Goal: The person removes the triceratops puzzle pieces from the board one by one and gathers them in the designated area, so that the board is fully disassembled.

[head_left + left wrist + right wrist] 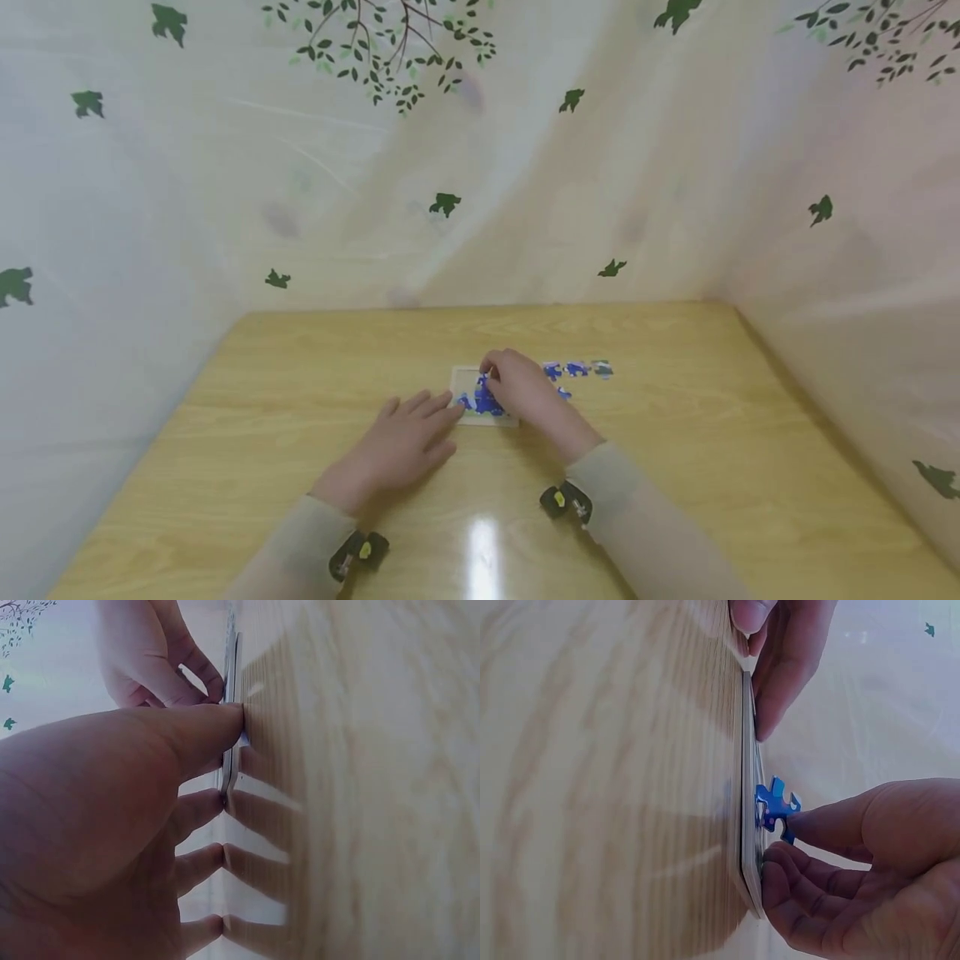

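A small light-framed puzzle board [487,421] lies on the table, its lower part partly filled with blue pieces [487,402]. My right hand [525,387] is over the board's right side; in the right wrist view that hand [870,877] pinches a blue puzzle piece [775,806] tilted up from the board [748,787]. My left hand [408,442] lies spread at the board's left side, a finger resting on its edge. In the left wrist view the left hand [97,795] has its fingertips down on the table and board edge. The right hand hides part of the board.
Several loose puzzle pieces [576,368] lie right of the board, another [564,392] beside the right wrist. The wooden table [300,367] meets a pale leaf-patterned curtain [360,208] at the back and sides.
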`<state>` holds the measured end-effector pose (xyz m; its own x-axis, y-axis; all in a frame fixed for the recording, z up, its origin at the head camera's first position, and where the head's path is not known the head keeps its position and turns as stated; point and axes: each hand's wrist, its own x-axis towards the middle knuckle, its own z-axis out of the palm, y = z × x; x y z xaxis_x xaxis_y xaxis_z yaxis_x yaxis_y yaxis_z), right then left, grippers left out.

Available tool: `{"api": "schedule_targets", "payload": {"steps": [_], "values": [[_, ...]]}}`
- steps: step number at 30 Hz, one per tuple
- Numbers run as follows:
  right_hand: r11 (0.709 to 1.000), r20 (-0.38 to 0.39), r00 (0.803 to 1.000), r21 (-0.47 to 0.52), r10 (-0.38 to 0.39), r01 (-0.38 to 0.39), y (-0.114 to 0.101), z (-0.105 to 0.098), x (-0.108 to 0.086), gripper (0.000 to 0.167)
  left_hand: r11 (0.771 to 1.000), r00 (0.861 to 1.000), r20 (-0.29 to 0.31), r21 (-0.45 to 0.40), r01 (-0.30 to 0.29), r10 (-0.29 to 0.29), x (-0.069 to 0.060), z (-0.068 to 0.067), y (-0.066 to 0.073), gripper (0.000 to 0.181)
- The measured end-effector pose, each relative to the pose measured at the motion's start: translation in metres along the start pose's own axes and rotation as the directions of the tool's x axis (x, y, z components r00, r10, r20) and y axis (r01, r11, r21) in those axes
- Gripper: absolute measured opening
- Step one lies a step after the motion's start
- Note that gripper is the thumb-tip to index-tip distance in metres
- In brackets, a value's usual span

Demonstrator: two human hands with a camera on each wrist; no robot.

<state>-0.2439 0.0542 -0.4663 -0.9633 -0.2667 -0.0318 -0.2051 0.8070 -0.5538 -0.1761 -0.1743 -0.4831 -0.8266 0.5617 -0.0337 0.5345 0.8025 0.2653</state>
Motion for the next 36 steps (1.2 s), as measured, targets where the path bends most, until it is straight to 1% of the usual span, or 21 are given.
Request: {"api": "schedule_targets", "payload": {"steps": [5, 9, 13, 17, 20, 25, 31, 36], "values": [[1.000, 0.010, 1.000, 0.004, -0.002, 0.002, -0.0015, -0.0033, 0.0010, 0.019, 1.000, 1.000, 0.003, 0.005, -0.002, 0.002, 0.0000, -0.0017, -0.0024, 0.060], [1.000, 0.016, 1.000, 0.000, -0.005, 0.005, -0.0010, -0.0027, 0.0003, 0.019, 1.000, 1.000, 0.006, 0.015, 0.000, 0.000, -0.0002, 0.0006, -0.0038, 0.060], [1.000, 0.014, 1.000, -0.004, -0.012, 0.012, -0.0028, -0.0027, -0.0010, 0.019, 1.000, 1.000, 0.004, 0.018, 0.008, -0.008, -0.0021, -0.0009, -0.0017, 0.060], [1.000, 0.009, 1.000, 0.009, -0.011, 0.011, -0.0018, -0.0050, -0.0013, 0.018, 0.999, 1.000, -0.002, 0.048, -0.001, 0.001, -0.0023, -0.0032, 0.0002, 0.060], [1.000, 0.015, 1.000, 0.015, -0.014, 0.014, 0.0009, -0.0052, -0.0017, 0.017, 0.998, 1.000, 0.002, 0.056, -0.013, 0.012, -0.0018, -0.0025, 0.0003, 0.059], [1.000, 0.030, 0.999, 0.014, -0.021, 0.021, 0.0012, -0.0045, -0.0015, 0.019, 1.000, 1.000, 0.003, 0.014, -0.001, 0.001, -0.0017, -0.0022, -0.0011, 0.058], [0.999, 0.042, 0.999, 0.014, -0.030, 0.029, -0.0004, -0.0062, -0.0018, 0.019, 1.000, 1.000, -0.009, -0.010, -0.011, 0.011, -0.0013, -0.0016, -0.0041, 0.056], [0.999, 0.017, 0.999, 0.036, -0.031, 0.030, 0.0011, -0.0105, -0.0042, 0.018, 1.000, 1.000, 0.005, -0.026, 0.001, -0.001, -0.0020, -0.0004, -0.0043, 0.054]]}}
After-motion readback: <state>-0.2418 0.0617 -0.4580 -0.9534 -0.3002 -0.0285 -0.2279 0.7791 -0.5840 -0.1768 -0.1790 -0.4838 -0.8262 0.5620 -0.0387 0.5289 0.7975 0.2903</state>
